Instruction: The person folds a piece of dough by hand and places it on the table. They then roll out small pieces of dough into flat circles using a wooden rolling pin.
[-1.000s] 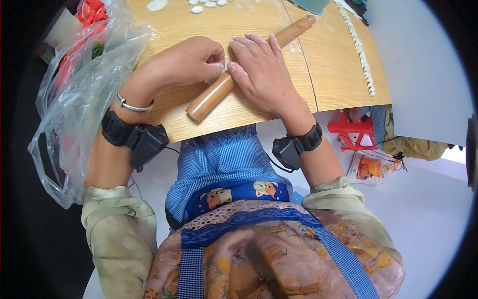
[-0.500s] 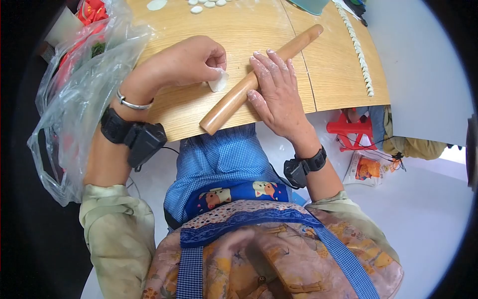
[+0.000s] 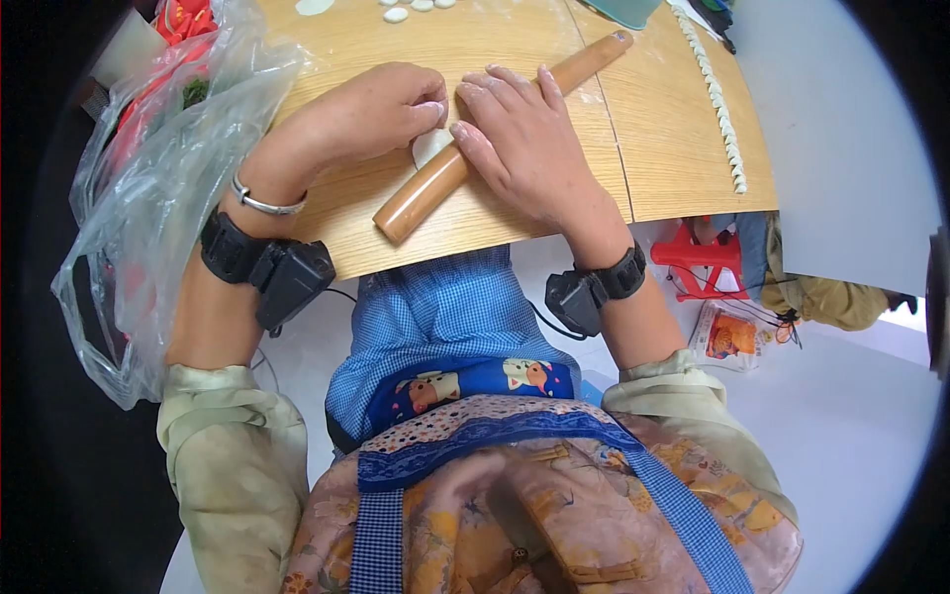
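Under the flour-dusted fingers of my right hand (image 3: 520, 139) lies a wooden rolling pin (image 3: 424, 198), set diagonally on the wooden table (image 3: 346, 218). That hand rests flat over the pin, fingers spread. My left hand (image 3: 401, 109) is curled, its fingers pinched at the edge of a thin white dough piece (image 3: 429, 148). The dough lies between the left fingertips and the pin, partly covered by both.
Several small dough discs (image 3: 396, 15) and a flat round wrapper (image 3: 315, 6) lie at the far side. A long white braided row (image 3: 714, 99) runs along the right. A plastic bag (image 3: 198, 168) hangs at the left edge; a teal container (image 3: 625, 10) stands at the back.
The rolling pin and my right hand have moved left, toward my left hand. The pin now reaches the dough piece, which was beside it and held up more by the left fingers.
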Motion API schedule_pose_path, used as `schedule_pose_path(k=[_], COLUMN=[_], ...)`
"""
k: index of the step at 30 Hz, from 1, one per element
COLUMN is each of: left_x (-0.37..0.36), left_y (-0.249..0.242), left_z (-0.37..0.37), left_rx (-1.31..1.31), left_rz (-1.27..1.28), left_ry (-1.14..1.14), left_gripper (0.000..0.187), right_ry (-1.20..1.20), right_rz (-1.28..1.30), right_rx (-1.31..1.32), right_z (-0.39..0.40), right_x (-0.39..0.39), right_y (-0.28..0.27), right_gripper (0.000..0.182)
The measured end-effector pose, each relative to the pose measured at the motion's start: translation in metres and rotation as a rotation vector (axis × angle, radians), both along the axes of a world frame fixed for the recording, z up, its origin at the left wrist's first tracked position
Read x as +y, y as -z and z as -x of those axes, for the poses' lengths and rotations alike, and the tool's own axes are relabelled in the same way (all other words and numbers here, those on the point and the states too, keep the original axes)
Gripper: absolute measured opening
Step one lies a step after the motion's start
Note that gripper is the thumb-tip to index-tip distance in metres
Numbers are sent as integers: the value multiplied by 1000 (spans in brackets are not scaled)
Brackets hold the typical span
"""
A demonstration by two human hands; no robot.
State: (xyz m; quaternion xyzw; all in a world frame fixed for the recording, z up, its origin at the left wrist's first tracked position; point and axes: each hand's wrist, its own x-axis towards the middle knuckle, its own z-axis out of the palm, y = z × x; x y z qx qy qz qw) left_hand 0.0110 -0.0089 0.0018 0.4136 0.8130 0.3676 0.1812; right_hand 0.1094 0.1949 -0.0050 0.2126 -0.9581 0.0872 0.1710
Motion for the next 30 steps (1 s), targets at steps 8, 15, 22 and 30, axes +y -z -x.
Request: schedule_pose_path(k=[8,15,22,30], left_x=[-2,1,4,0], left_y=[-3,-9,-4,-9], left_z=[-4,-5,-5,-6], left_rx=[-7,-46,-263,-134], left_rz=[-12,19,-87,8], left_ry=[12,77,73,45], left_gripper=[24,15,14,17], right_ry=[3,41,72,45], right_rz=[35,59,49,27], right_rx=[16,-60,-85,-35], right_z=[13,-39,-50,-37], right_x=[-4,20,21,16], right_y=[5,2,2,2], right_gripper=[44,50,53,49])
